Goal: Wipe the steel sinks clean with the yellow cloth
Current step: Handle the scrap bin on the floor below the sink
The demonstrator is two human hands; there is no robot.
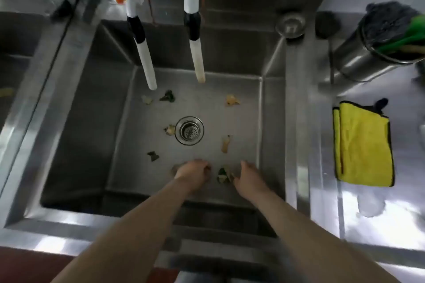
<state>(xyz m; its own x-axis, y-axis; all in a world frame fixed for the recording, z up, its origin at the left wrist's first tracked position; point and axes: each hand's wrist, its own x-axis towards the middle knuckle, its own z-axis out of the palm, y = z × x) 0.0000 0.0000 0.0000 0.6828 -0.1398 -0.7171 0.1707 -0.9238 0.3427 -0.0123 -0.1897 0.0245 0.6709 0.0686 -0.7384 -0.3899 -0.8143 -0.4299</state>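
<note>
While yellow cloth (363, 143) lies lengthwise toward the backsplash | left hand (193, 173) curled on scraps | right hand (247, 178) spread

Commercial kitchen, deep steel sinks (76, 103), food scraps (232, 100)

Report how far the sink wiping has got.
Done: nothing wiped that I can see; the yellow cloth lies folded on the counter, untouched. In hand: both hands are down in the middle sink gathering food scraps; the left hand is curled over some, the right hand open beside a green scrap. Left: more scraps around the drain strainer, then all the wiping.
</note>
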